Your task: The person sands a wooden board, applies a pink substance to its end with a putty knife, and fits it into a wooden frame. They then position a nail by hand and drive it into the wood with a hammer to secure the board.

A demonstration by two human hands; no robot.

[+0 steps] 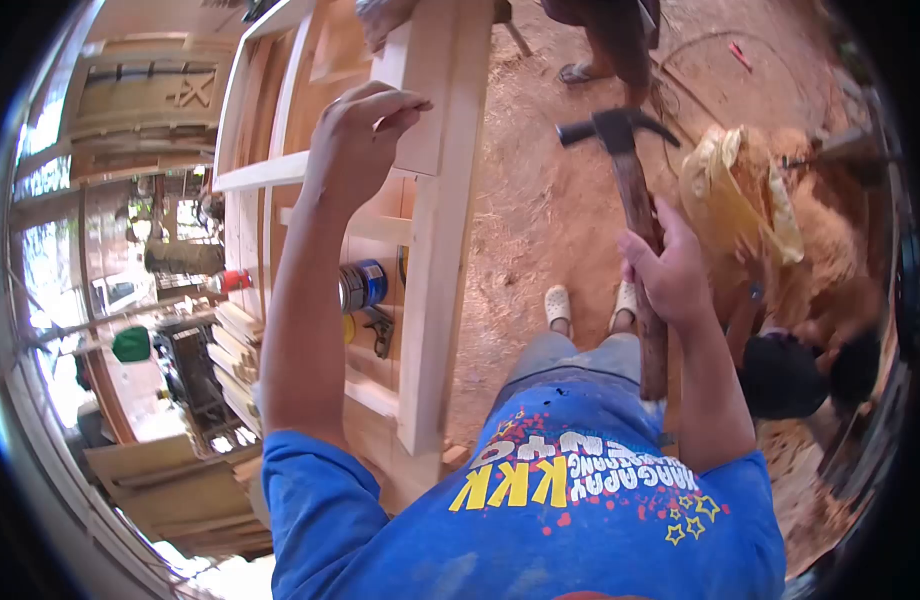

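A claw hammer (635, 190) with a dark steel head and a worn wooden handle is in my right hand (668, 265). The fingers wrap the middle of the handle, and the head points away from me. My left hand (365, 135) is over a pale wooden frame (442, 210), its thumb and fingertips pinched together. Whatever they hold, if anything, is too small to make out. The frame has thick rails and cross pieces and stretches along my left side.
Another person's hand (385, 18) rests at the frame's far end. A blue can (363, 284) stands inside the frame opening. Someone stands ahead, and others crouch at right near a yellow sack (725, 185). Stacked boards (235, 360) lie at left.
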